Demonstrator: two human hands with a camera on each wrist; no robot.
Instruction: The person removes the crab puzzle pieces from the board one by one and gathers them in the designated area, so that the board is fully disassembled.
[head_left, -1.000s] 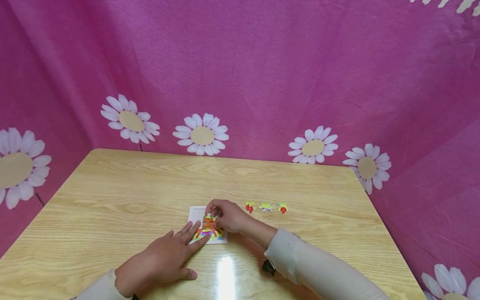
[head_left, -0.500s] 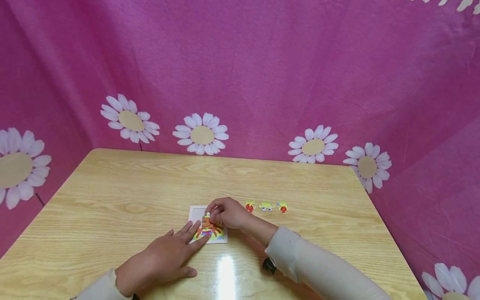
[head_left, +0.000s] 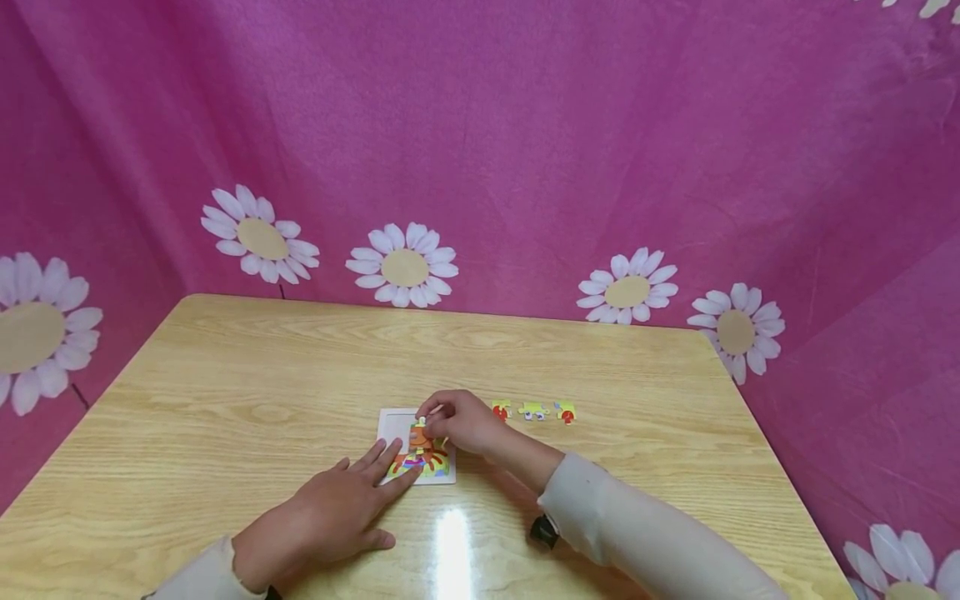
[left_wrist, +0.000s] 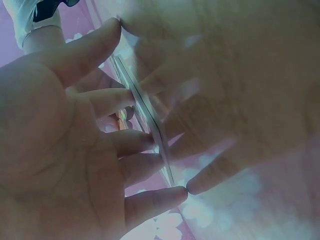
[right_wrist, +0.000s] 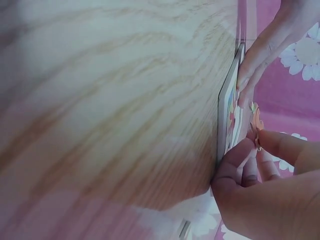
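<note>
A white puzzle tray [head_left: 394,427] lies on the table, its near part filled with yellow, red and purple jigsaw pieces [head_left: 431,469]. My left hand [head_left: 330,510] rests with straight, spread fingers across the tray's left and near side; in the left wrist view those fingers [left_wrist: 155,202] lie over the tray's edge. Between thumb and fingertips, my right hand [head_left: 467,423] pinches an orange jigsaw piece [head_left: 418,437] with a smiling mouth on it. The right wrist view shows this orange piece [right_wrist: 257,120] tilted and close over the tray [right_wrist: 225,112].
Three loose jigsaw pieces lie in a row right of the tray: a red and yellow piece [head_left: 502,410], a yellow piece with eyes [head_left: 534,410] and another red and yellow piece [head_left: 566,412]. A pink curtain [head_left: 480,150] with white flowers surrounds the wooden table [head_left: 285,375].
My right hand has moved slightly away from me and to the right, taking the orange jigsaw piece with it. My left hand stays in place on the tray.
</note>
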